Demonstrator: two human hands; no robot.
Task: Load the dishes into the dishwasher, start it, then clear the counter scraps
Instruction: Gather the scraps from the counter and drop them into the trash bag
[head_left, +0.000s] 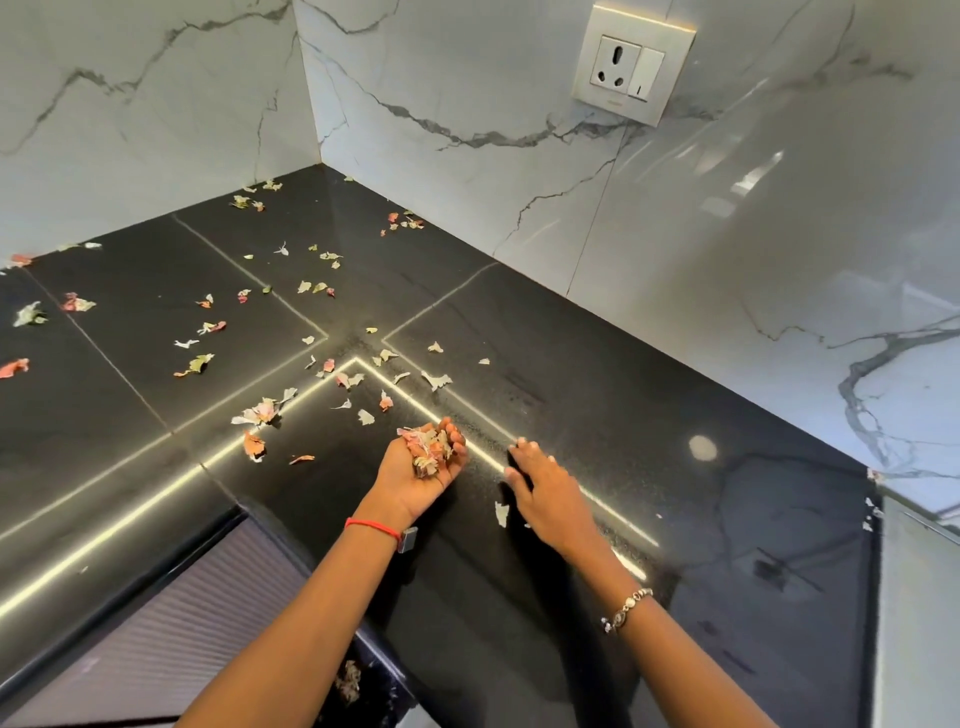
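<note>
Left hand: the left hand (411, 482) is palm up just over the counter, fingers cupped upward round a heap of scraps.
Heap: the heap of thin pink, pale green and white peel scraps (429, 450) fills the palm and leans against the curled fingertips.
Right hand: the right hand (545, 493) lies palm down on the glossy black stone counter (623, 395), fingers straight and close together, holding nothing.
Nearest loose piece: a single white scrap (501, 513) lies just beside the right hand's inner edge.
Farther scraps: scattered pink, green and white flakes (260, 413) spread from beyond the left hand toward the corner.
Wall: the white grey-veined marble wall (467, 78) carries a cream socket plate (634, 62).
</note>
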